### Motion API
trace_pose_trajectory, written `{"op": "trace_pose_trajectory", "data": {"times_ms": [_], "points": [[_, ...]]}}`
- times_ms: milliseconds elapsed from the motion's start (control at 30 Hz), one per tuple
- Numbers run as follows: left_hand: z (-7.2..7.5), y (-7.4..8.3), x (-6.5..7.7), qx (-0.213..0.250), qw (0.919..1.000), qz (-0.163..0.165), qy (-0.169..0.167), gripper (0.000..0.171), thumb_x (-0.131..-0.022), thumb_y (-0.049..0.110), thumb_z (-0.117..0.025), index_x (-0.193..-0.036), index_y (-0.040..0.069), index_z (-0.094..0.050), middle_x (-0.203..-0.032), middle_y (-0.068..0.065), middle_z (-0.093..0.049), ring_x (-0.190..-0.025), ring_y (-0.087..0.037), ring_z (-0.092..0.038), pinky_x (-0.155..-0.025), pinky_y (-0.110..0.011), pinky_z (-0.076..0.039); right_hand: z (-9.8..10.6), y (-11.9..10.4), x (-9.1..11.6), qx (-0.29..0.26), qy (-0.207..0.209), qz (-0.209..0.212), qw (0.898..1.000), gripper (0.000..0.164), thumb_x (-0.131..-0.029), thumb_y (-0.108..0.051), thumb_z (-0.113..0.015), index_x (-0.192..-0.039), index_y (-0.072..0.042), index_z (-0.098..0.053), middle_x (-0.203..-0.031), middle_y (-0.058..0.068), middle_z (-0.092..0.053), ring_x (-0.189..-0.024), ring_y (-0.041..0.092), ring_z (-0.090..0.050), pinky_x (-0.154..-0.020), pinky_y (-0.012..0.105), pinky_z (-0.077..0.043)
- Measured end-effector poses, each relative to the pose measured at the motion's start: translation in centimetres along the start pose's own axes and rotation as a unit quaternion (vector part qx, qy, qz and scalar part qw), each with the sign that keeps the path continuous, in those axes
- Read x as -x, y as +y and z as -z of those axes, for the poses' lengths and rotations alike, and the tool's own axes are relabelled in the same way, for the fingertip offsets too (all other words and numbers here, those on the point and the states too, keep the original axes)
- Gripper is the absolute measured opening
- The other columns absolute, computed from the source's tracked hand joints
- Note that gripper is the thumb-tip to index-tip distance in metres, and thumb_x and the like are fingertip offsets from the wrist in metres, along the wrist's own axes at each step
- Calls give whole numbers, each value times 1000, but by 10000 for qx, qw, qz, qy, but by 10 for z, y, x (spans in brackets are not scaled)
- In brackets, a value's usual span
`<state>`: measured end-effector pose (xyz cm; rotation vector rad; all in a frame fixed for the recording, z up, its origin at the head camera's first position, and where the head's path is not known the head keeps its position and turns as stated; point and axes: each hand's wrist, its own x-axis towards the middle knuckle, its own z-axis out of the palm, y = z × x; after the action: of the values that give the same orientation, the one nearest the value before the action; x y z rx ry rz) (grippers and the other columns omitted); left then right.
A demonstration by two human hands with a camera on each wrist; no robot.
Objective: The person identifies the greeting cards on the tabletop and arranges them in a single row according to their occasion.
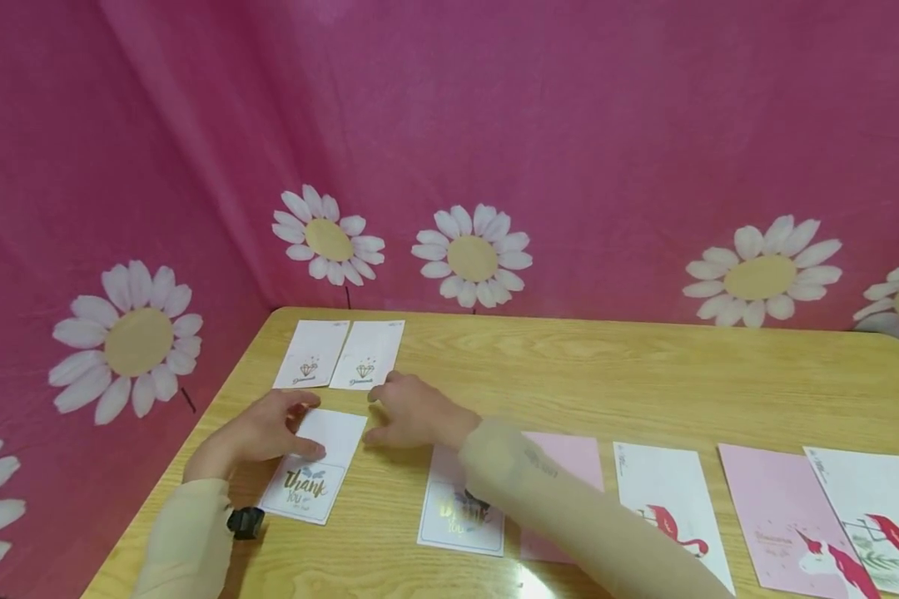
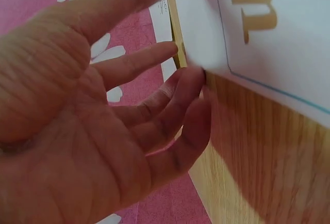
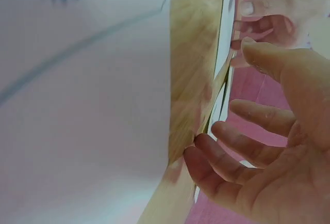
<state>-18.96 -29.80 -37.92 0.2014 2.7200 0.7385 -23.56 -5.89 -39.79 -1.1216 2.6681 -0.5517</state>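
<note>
From my head camera, I see the left thank-you card [image 1: 316, 470] on the wooden worktop [image 1: 569, 366], in the lower left of the frame. My left hand [image 1: 265, 428] is at its left side. The thumb reaches over the card, and the fingers are bent and spread apart. I cannot tell if the thumb touches the paper.

My right hand [image 1: 417, 412] is just past the card's top right corner. Its thumb and fingers are apart too, bent a little, close to the bottom of the right diamond card [image 1: 365, 358]. The left diamond card [image 1: 312, 358] is right beside that one.

The right sleeve [image 1: 562, 491] goes over the second thank-you card [image 1: 457, 524] and a pink card [image 1: 575, 462], so I see only parts of them. At the lower right are a flamingo card [image 1: 663, 491], a unicorn card [image 1: 782, 516] and another flamingo card [image 1: 880, 491], which covers the unicorn card's edge.
</note>
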Motion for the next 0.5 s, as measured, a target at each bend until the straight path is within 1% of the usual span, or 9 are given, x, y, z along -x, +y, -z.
{"op": "trace_pose_trajectory", "data": {"times_ms": [67, 133, 200, 233, 333, 400, 500], "points": [[-3, 0, 1, 15, 10000, -6, -68, 80, -76, 25, -91, -140, -4, -54, -118, -19, -57, -98, -26, -52, -84, -37, -46, -3, -3, 2, 139, -17, 67, 9999, 45, -89, -42, -77, -118, -9, -71, -107, 6, -67, -100, 19, -60, -88, 29, -53], [-6, 1, 3, -6, 9999, 93, -126, 86, -74, 27, -92, -143, -3, -51, -120, -20, -52, -98, -26, -50, -82, -36, -45, -5, -7, 3, 300, -34, 60, 9995, 36, -88, -45, -78, -102, -12, -72, -99, 3, -64, -94, 18, -58, -78, 28, -51], [-9, 4, 5, -25, 9995, 251, -171, 91, -73, 29, -93, -146, -1, -48, -120, -19, -48, -97, -25, -49, -82, -35, -44, -6, -11, 6, 459, -97, -7, 9989, 35, -86, -50, -78, -88, -17, -66, -95, 1, -61, -90, 18, -53, -71, 29, -48], [-10, 5, 5, -34, 9993, 329, -182, 92, -72, 30, -94, -147, 1, -48, -120, -19, -46, -97, -25, -48, -81, -35, -44, -7, -14, 8, 512, -138, -70, 9986, 37, -86, -52, -78, -85, -18, -64, -95, 0, -59, -90, 18, -52, -70, 29, -47], [-14, 7, 6, -74, 9992, 367, -157, 90, -71, 30, -94, -144, 3, -48, -114, -18, -45, -94, -24, -49, -80, -35, -44, -10, -20, 11, 763, -193, -243, 9966, 42, -82, -60, -78, -84, -21, -63, -102, 0, -58, -93, 19, -50, -73, 32, -47], [-16, 8, 6, -95, 9992, 369, -112, 85, -72, 31, -93, -140, 4, -50, -110, -16, -45, -93, -24, -48, -80, -36, -44, -12, -23, 13, 929, -186, -307, 9950, 46, -80, -64, -78, -91, -21, -68, -108, 1, -60, -96, 20, -51, -77, 35, -49], [-19, 10, 5, -154, 9991, 390, -38, 77, -74, 33, -92, -133, 6, -51, -108, -14, -45, -93, -23, -48, -79, -36, -44, -15, -26, 14, 1080, -127, -393, 9933, 57, -77, -66, -80, -108, -19, -73, -115, 4, -60, -100, 22, -52, -81, 38, -50]]}}
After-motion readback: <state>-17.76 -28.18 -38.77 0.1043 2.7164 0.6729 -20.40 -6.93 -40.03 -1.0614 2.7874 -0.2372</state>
